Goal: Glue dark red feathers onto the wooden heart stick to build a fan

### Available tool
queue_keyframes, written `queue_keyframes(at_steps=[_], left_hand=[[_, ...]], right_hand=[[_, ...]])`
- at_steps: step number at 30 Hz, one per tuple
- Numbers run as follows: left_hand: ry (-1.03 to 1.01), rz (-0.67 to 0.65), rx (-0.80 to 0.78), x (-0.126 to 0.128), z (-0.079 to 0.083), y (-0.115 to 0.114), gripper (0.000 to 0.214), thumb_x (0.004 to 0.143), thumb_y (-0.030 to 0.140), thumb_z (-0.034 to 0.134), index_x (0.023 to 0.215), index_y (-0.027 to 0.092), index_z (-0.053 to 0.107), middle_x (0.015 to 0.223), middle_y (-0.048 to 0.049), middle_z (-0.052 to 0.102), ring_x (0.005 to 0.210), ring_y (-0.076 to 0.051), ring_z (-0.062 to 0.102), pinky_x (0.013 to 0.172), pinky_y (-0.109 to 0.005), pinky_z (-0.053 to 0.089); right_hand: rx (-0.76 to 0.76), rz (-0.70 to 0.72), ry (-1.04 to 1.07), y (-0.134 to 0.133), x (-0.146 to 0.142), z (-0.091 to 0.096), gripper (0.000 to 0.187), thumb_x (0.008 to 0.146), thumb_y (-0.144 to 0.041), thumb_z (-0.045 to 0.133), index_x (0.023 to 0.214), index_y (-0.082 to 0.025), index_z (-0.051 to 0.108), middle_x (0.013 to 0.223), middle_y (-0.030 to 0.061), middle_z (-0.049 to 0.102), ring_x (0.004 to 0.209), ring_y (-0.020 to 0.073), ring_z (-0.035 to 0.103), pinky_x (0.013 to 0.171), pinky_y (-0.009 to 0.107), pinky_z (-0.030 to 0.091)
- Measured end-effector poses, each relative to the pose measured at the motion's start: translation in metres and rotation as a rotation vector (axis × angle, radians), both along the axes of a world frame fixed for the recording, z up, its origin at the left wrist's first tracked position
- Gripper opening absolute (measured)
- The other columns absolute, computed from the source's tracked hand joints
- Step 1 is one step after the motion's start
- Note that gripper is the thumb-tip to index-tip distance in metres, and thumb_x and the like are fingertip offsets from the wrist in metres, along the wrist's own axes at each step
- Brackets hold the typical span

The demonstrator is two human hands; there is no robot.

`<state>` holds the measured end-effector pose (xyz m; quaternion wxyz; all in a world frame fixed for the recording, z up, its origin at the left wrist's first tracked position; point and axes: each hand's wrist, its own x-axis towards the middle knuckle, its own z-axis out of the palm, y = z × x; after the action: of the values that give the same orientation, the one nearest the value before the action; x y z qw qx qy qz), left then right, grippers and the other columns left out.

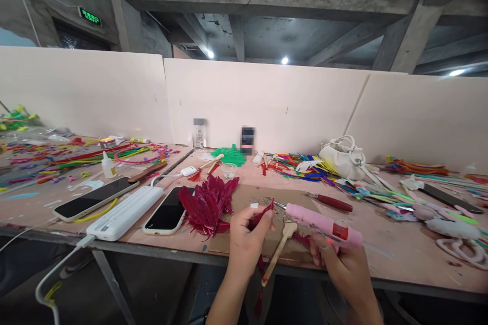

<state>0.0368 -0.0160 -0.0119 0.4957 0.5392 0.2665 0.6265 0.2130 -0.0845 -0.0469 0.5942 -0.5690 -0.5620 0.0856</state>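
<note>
My left hand (249, 236) is closed, pinching a dark red feather (267, 209) between thumb and fingers, its tip pointing up. In my closed right hand (339, 261) is a pink hot glue gun (310, 217), its metal nozzle close to that feather; I cannot tell if they touch. A small red light glows near my right thumb. Between the hands, a wooden stick (278, 254) with a rounded head slants past the table edge, a red tassel (259, 302) hanging at its lower end. What supports the stick is unclear. Left of my left hand lies a pile of dark red feathers (209, 203).
Cardboard (244, 195) lies under the work. A red-handled tool (334, 202) rests at right. Leftward are a phone (164, 212), a white power bank (124, 213) with cable and another phone (93, 198). Green feathers (231, 155) and a white handbag (342, 157) sit toward the partition.
</note>
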Motion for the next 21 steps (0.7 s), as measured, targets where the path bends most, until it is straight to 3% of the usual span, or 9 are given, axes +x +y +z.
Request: queue_keyframes(at_steps=[6, 21], left_hand=[[0.024, 0.022, 0.063, -0.0013, 0.0002, 0.0018, 0.029, 0.084, 0.036, 0.076, 0.062, 0.017, 0.073, 0.055, -0.0006, 0.064, 0.049, -0.012, 0.05, 0.053, -0.024, 0.039], [0.051, 0.004, 0.065, -0.0015, -0.0037, 0.0037, 0.028, 0.085, 0.036, 0.074, 0.065, 0.017, 0.074, 0.054, 0.0003, 0.063, 0.046, -0.011, 0.045, 0.049, -0.024, 0.035]], right_hand=[[0.022, -0.006, 0.006, 0.0, -0.0011, 0.002, 0.051, 0.094, -0.056, 0.057, 0.056, -0.022, 0.057, 0.047, 0.0007, 0.056, 0.045, 0.0166, 0.053, 0.048, 0.026, 0.04], [0.024, -0.003, 0.029, -0.0004, -0.002, 0.0026, 0.049, 0.094, -0.052, 0.059, 0.055, -0.022, 0.057, 0.047, 0.0008, 0.055, 0.045, 0.016, 0.053, 0.047, 0.026, 0.039]])
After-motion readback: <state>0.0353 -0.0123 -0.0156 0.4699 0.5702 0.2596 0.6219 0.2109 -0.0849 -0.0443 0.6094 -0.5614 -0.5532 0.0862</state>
